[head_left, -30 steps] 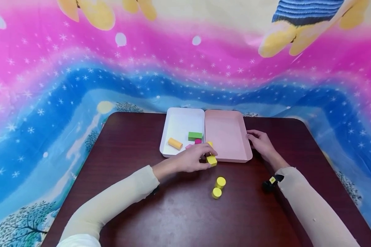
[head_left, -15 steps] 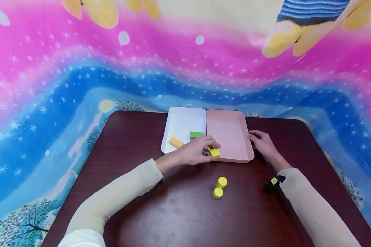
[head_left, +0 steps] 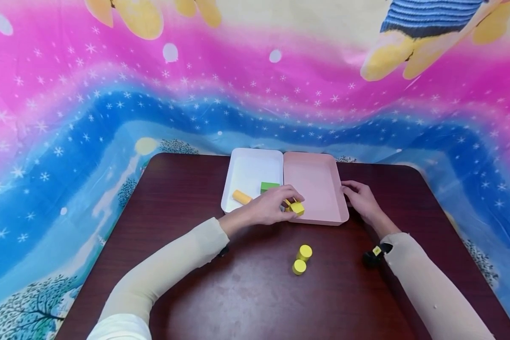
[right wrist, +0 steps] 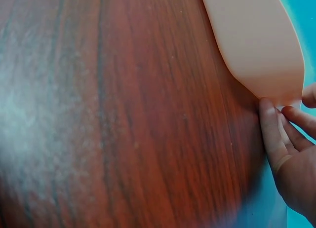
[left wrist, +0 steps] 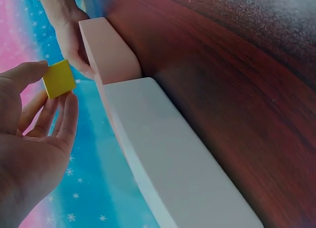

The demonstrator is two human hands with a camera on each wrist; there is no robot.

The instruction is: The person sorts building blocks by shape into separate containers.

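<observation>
My left hand [head_left: 274,206] pinches a yellow cube-shaped block [head_left: 297,208] between thumb and fingertips, over the near left corner of the pink tray [head_left: 312,184]. In the left wrist view the yellow block [left wrist: 59,79] appears above the tray rims. Beside the pink tray's outer right wall, my right hand [head_left: 362,200] rests with extended fingers [right wrist: 270,124] touching the wall near a corner. To the left stands a white tray [head_left: 255,163], holding an orange cylinder [head_left: 242,197] and a green block [head_left: 269,187]. The left hand hides part of the white tray's contents.
Two yellow cylinders [head_left: 304,252] stand close together on the dark wooden table [head_left: 238,293], nearer than the trays. A patterned pink and blue cloth [head_left: 221,94] hangs behind the table.
My left hand has moved forward and right, carrying the yellow block from the tray's front edge to over its near left corner. The right hand has stayed at the wall.
</observation>
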